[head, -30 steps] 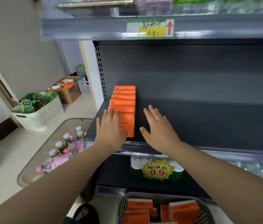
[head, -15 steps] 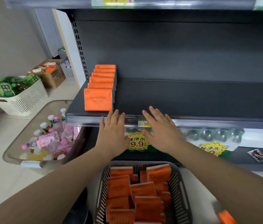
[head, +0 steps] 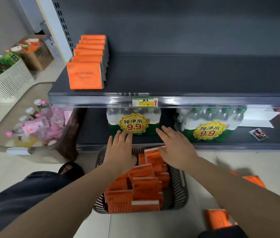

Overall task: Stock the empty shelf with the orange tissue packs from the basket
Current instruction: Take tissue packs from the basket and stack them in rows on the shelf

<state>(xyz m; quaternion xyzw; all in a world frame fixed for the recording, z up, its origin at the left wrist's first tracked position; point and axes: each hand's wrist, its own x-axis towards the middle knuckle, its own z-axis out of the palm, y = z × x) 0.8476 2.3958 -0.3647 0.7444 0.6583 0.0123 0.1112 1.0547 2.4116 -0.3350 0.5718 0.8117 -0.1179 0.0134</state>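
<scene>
Reaching down over the dark slatted basket [head: 178, 182] on the floor, the person has both hands spread flat and empty above the pile of orange tissue packs [head: 144, 186]. The left hand [head: 120, 152] hovers over the basket's far left rim with fingers splayed, gripping nothing; the right hand [head: 177, 146] is likewise released, its thumb just touching the topmost pack at the far end of the heap. On the shelf [head: 187, 78] above, one row of packs [head: 88, 62] already stands upright at the far left, running front to back, while the rest of that shelf lies bare. So the step in hand looks like the pickup for a second row. The next move likely calls for closing each hand on a pack, or gathering several between both palms, then lifting them clear of the basket wall and setting them upright just beside the standing row. A few loose packs [head: 218, 219] lie on the floor to the right and would need collecting too.
</scene>
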